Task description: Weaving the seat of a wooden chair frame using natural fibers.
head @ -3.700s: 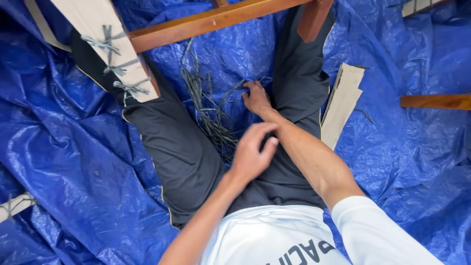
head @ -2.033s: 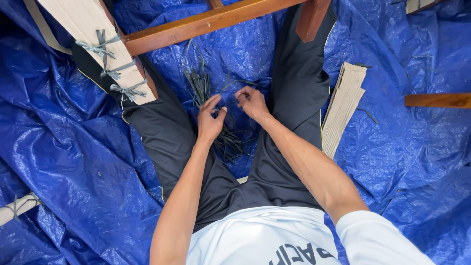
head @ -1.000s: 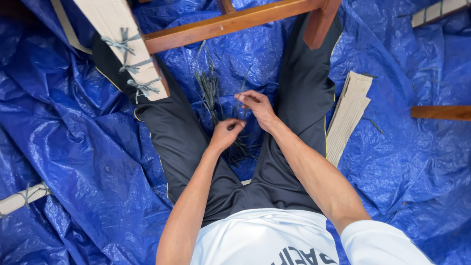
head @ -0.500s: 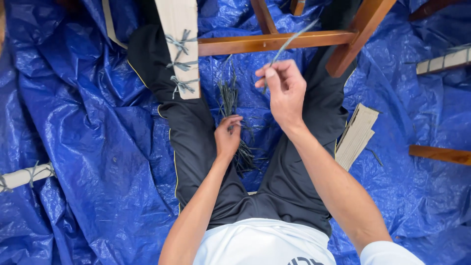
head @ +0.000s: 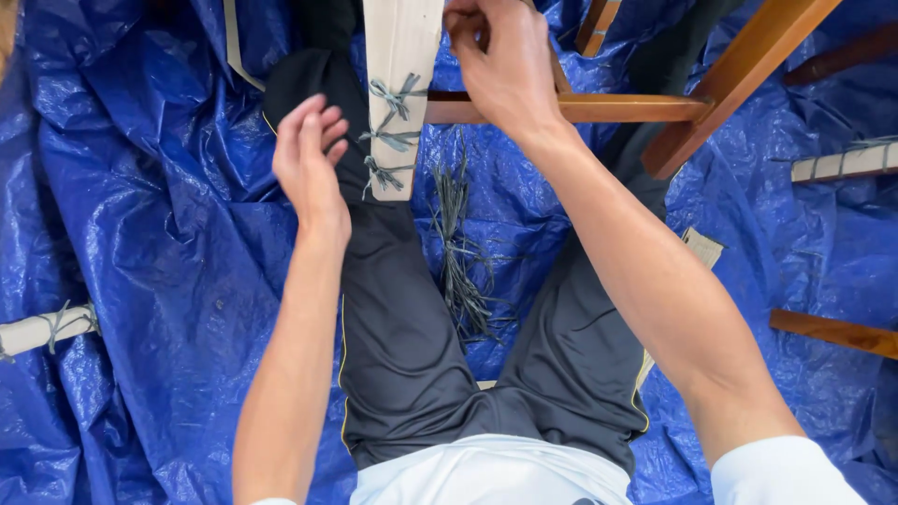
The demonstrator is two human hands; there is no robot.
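Here the right hand [head: 500, 61] is pinching closed — on a thin strand, likely, though that cannot be told — at the pale slat [head: 402, 56] over the wooden rail [head: 580, 108]. The left hand [head: 309, 154] is hovering open beside the ties [head: 388, 136]. Loose strands [head: 456, 243] between the legs — a slipped pinch could be dropping one there.

Left arm: bare forearm runs up from the lower left of the frame toward the upper centre-left.
Left hand [head: 311, 154]: raised, fingers together and slightly curled, holding nothing, palm turned right.
Right arm: bare forearm crosses diagonally from the lower right corner to the top centre; white sleeve at the shoulder.
Right hand [head: 498, 58]: at the top centre edge, back toward the camera, fingertips pinched together.
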